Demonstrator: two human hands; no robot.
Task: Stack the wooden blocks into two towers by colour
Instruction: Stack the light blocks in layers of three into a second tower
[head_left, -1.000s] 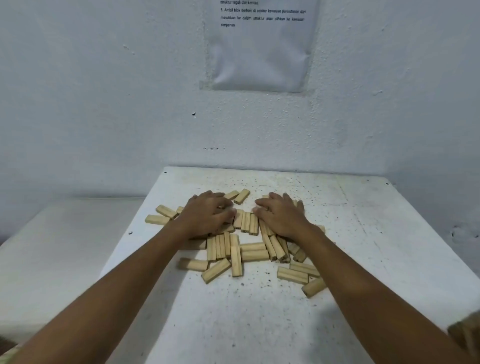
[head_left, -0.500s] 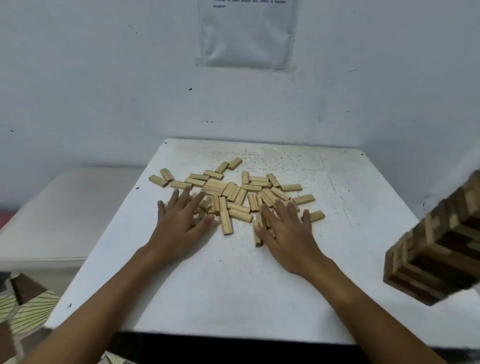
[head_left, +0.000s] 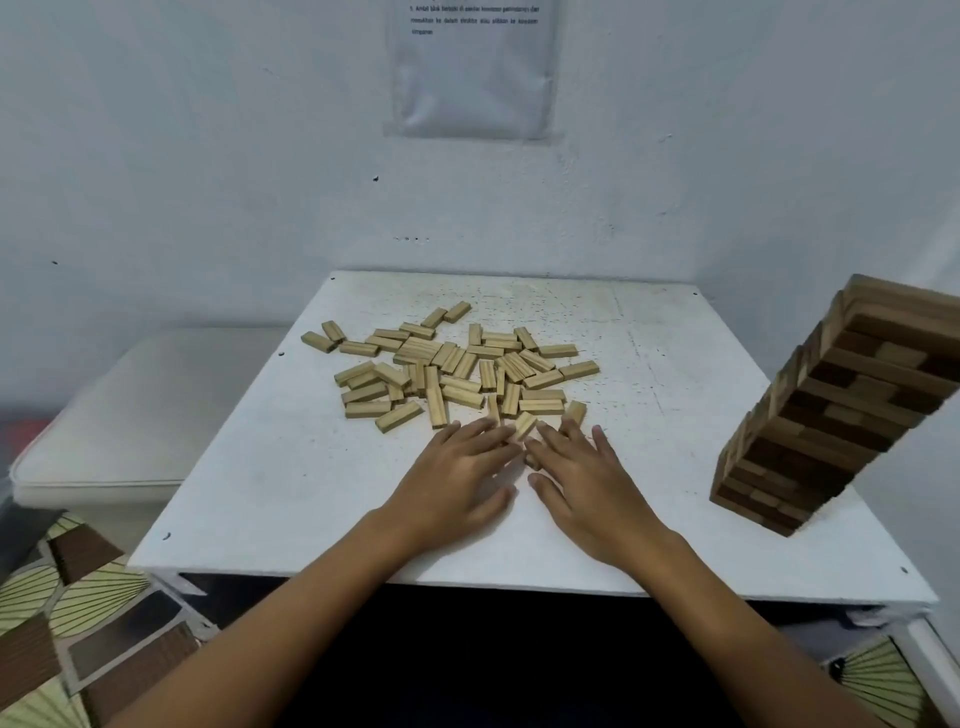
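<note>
a white table (head_left: 291, 483) stands against a white wall (head_left: 208, 156) bearing a plastic-sleeved sheet (head_left: 470, 73), beside a patterned floor (head_left: 78, 623).

Count: 2 hands, 1 tower, 1 table, 1 wall sheet, approx 50 loose blocks.

Loose light wooden blocks (head_left: 457, 364): roughly 50, too overlapped for exact no., all in 1 scatter at table centre toward 12 o'clock. Block tower (head_left: 826, 410): 1, mixed light + dark, at 3 o'clock. Hands: 2, left hand (head_left: 457, 483) and right hand (head_left: 587, 483), side by side at 6 o'clock of the scatter. White table (head_left: 291, 478): 1. Plastic-sleeved printed sheet (head_left: 472, 78) on wall: 1, at 12 o'clock. White cushion (head_left: 130, 415): 1, at 9 o'clock.
</note>
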